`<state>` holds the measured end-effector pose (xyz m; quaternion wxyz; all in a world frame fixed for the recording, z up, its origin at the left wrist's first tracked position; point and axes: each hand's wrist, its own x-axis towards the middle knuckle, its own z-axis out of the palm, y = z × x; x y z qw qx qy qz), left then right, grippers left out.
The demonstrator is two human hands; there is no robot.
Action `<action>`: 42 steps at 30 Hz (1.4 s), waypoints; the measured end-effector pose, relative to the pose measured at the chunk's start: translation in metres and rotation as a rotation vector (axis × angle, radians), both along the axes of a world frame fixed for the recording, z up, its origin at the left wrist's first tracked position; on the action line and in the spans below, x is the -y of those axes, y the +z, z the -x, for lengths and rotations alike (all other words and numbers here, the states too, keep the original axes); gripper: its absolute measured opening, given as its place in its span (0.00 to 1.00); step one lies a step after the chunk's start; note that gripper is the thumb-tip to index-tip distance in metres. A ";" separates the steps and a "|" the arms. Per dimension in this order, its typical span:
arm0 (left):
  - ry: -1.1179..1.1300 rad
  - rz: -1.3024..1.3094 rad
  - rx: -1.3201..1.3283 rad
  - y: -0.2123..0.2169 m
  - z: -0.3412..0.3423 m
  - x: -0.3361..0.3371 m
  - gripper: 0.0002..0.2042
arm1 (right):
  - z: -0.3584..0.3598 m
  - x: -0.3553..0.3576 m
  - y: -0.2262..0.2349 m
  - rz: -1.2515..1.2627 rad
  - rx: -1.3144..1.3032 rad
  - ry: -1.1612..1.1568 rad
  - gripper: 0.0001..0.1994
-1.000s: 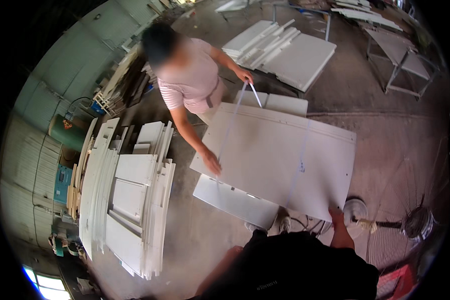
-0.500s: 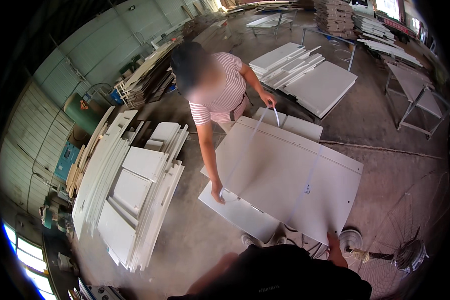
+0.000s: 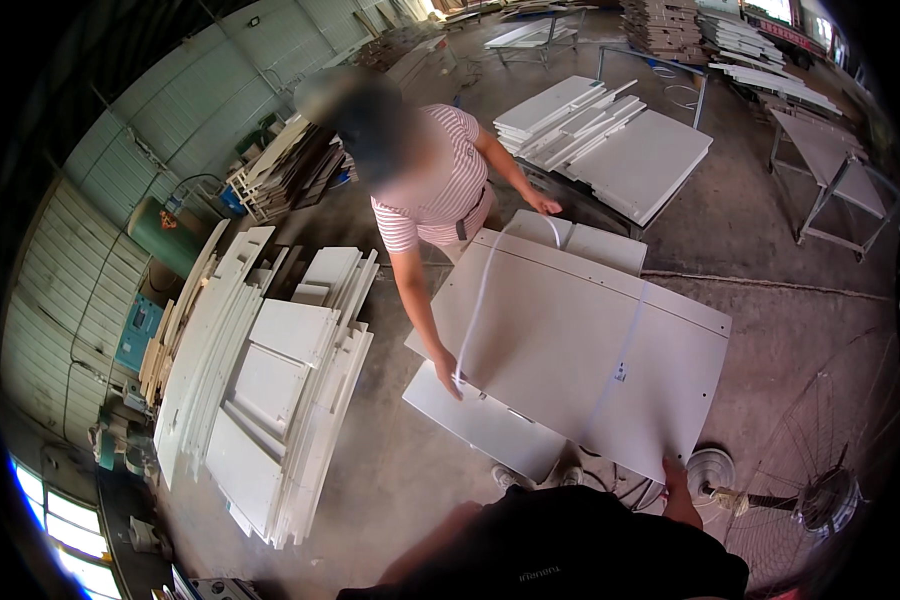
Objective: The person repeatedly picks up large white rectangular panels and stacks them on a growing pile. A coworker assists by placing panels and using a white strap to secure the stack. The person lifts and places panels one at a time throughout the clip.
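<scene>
A stack of white panels (image 3: 560, 330) lies in front of me, with a flat pale strap (image 3: 625, 352) across its right part. My right hand (image 3: 681, 500) grips the top panel's near right corner, some fingers hidden by the edge. Of my left arm only a blurred forearm shows beside my black shirt; the hand is out of sight. Across the stack, a co-worker in a striped shirt (image 3: 440, 185) bends over a second, loose white strap (image 3: 485, 290). One co-worker hand (image 3: 448, 374) is at its near end, the other (image 3: 543, 204) open near its far end.
White boards (image 3: 270, 370) lie piled on the floor at left. More panels (image 3: 640, 160) rest on a low cart behind the stack. A floor fan (image 3: 820, 500) stands close by my right side. A metal-framed table (image 3: 835, 170) is at far right.
The co-worker's far hand has let go of the strap and opened. That strap, taut before, now bows loosely over the panels. My right hand stays at the corner.
</scene>
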<state>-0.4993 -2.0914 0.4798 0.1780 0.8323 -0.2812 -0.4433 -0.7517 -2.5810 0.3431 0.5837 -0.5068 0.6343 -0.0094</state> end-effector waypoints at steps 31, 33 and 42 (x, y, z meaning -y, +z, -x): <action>-0.024 -0.047 -0.007 -0.060 -0.022 -0.013 0.19 | -0.020 0.066 -0.061 0.386 0.074 0.295 0.30; -0.064 -0.054 0.004 -0.060 -0.037 -0.001 0.18 | -0.021 0.077 -0.084 0.446 0.028 0.341 0.31; -0.264 -0.186 0.176 -0.051 -0.024 0.008 0.16 | -0.087 0.099 0.019 -0.030 -0.288 0.267 0.41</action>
